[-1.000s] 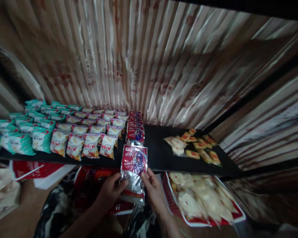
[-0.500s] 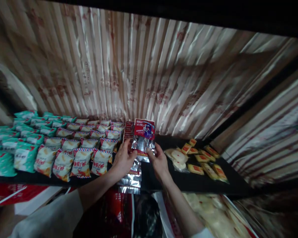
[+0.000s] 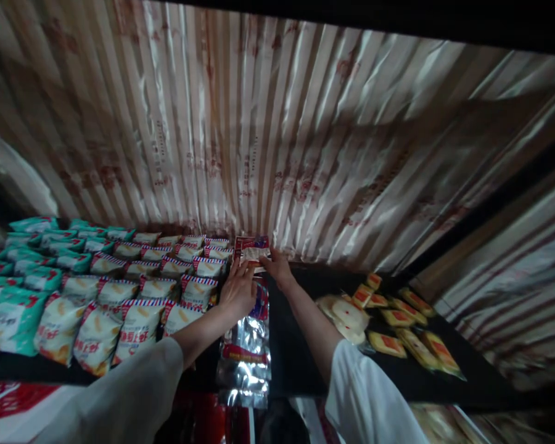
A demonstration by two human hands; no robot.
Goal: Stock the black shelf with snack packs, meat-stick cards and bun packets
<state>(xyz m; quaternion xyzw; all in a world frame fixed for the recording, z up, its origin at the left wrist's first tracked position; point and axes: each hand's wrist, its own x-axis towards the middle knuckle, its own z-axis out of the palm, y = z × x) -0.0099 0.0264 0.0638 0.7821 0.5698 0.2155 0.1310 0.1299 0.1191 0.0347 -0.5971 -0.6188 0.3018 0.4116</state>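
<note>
At the back of the black shelf (image 3: 300, 345), a small red-and-silver foil snack packet (image 3: 254, 251) lies between my two hands. My left hand (image 3: 240, 288) presses its fingers on the packet's near left edge. The right edge is pinched by the thumb and fingers of my right hand (image 3: 277, 269). Below my left hand, overlapping red-and-silver packets (image 3: 245, 354) run in a column toward the shelf's front, their lower ends overhanging it. Part of the column is hidden by my left hand.
Rows of white puffed-snack bags (image 3: 136, 324) stand to the left, with teal bags (image 3: 21, 317) beyond them. To the right lie round white packaged crackers (image 3: 346, 316) and several yellow packets (image 3: 388, 343). Corrugated sheeting (image 3: 268, 135) closes off the back.
Both hands have reached farther back with the packet, which has tipped from facing me to lying low at the back of the column. The view has shifted closer to the shelf.
</note>
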